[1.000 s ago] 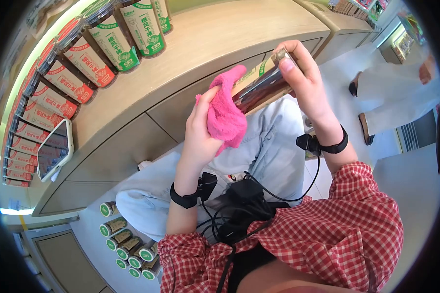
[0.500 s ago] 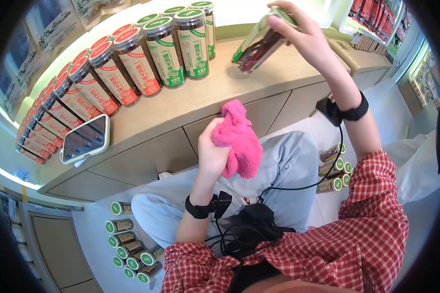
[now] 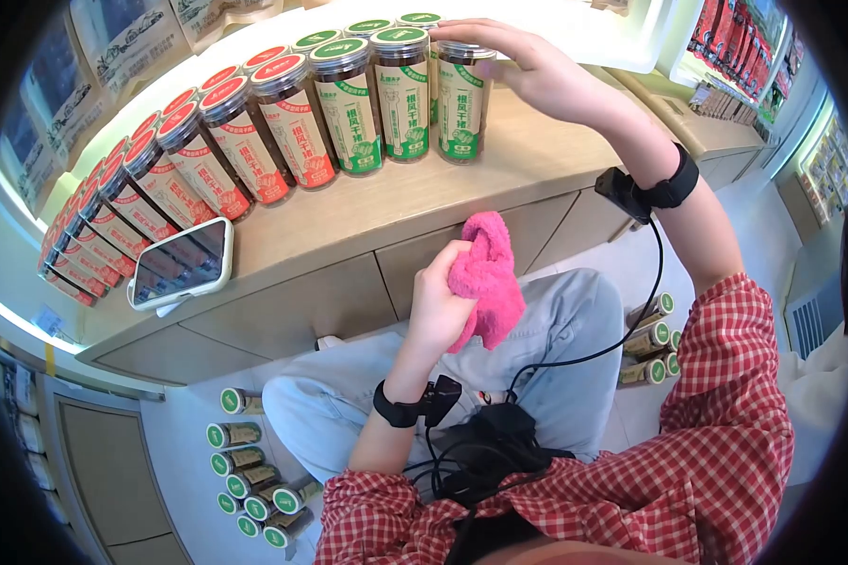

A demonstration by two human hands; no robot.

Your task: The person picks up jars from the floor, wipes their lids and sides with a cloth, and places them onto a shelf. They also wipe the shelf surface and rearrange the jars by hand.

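Right hand (image 3: 535, 77) over jar (image 3: 462, 113), lid (image 3: 468, 50) partly hidden, fingers outstretched, left hand (image 3: 438, 299), fingers clutching pink cloth (image 3: 496, 294)

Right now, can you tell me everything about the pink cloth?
The pink cloth is bright pink all over and looks soft and fluffy. It is crumpled, with no print showing. The person's left hand grips it, hiding part of it. One bunched end sticks up past the fingers, and the rest droops over the light blue jeans. I can't tell if it touches them.
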